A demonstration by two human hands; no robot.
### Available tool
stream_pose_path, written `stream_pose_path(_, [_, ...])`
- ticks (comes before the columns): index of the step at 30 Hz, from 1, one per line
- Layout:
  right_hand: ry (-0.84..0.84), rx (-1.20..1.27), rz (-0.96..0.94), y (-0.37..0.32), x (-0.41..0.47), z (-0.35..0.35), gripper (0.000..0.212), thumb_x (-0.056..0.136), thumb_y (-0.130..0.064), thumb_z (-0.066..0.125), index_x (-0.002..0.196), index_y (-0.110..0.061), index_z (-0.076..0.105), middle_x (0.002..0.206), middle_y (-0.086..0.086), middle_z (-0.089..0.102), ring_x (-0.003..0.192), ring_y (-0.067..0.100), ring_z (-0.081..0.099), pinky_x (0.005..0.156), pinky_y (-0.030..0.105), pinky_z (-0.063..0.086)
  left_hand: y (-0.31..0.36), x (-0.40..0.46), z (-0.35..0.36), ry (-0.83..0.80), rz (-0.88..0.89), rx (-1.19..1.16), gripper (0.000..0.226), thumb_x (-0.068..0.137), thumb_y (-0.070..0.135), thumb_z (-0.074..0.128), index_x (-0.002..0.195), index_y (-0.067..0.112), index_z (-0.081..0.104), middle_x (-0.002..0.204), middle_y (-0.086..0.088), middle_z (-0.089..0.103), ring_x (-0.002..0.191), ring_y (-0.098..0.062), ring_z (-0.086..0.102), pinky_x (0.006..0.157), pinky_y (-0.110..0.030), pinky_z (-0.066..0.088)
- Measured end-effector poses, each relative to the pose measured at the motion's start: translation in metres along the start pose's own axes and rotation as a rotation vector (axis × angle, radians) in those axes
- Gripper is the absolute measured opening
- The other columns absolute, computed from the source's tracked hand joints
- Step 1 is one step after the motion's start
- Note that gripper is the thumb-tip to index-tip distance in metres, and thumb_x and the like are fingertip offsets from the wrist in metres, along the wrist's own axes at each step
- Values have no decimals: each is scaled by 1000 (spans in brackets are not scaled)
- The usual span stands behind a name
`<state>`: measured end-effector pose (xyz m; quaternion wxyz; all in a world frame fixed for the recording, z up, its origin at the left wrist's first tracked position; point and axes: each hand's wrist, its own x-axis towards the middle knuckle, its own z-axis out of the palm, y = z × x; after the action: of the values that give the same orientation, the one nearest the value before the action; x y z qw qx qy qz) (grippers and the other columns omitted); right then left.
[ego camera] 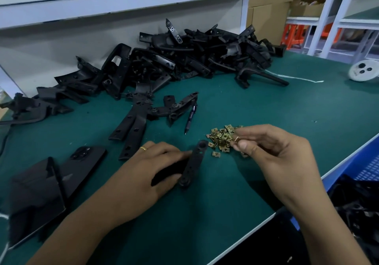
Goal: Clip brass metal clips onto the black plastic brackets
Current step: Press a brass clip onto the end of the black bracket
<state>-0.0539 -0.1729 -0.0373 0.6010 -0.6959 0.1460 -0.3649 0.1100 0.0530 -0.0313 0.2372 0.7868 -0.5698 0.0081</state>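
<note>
Taking the pile of brass clips (222, 139) as landmark: bare green tabletop (256, 104) lies open behind it and to its right, up to the edge. A pen (190, 119) lies just to its left, loose black brackets (139, 121) beyond that, and the big bracket heap (184, 59) blocks the far side.

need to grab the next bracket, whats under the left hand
The left hand holds a black plastic bracket against the green mat. The bracket's holed strip sticks out past the fingers; the part beneath the palm is covered.
</note>
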Motion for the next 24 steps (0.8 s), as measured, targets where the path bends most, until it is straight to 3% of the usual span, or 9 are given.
stream_pose_path(3, [-60,285,113,-3,-4,10,23,85,11,72,104,-1,74,93,14,79,88,30,78,78,25,61,3,-1,4,56,-68,46,61,88,51,58,148,48,47,118,26,53,116,-1,49,100,-11,34])
stream_pose_path(6, [-92,342,253,-2,-7,23,26,82,11,75,104,-1,73,85,19,77,81,35,78,73,28,63,8,-2,5,79,-58,70,67,81,50,49,148,53,40,112,19,55,109,-4,52,97,-22,41])
stream_pose_path(9, [-88,334,267,-5,-6,24,25,76,2,81,100,-3,74,81,21,76,75,36,78,69,29,63,6,-2,4,121,-66,95,64,89,44,60,150,54,41,113,20,53,103,-8,56,88,-32,50])
stream_pose_path(13, [-135,303,229,-6,-6,22,17,73,-9,81,89,-4,77,77,21,74,68,31,76,64,29,62,8,0,3,142,-57,132,65,93,43,66,151,56,40,117,20,50,90,-6,61,72,-35,57])
stream_pose_path(19, [-153,247,204,-3,-5,23,8,85,4,74,92,-1,74,76,16,74,67,25,75,63,25,60,11,0,4,137,-61,154,69,88,39,68,149,56,42,118,20,49,85,-4,60,66,-34,57])
stream_pose_path(24, [-166,200,195,-4,-6,25,9,85,3,77,90,-4,74,73,16,74,64,24,73,60,24,58,13,0,3,129,-65,158,70,88,41,67,149,60,39,118,20,49,84,-6,60,63,-36,57])
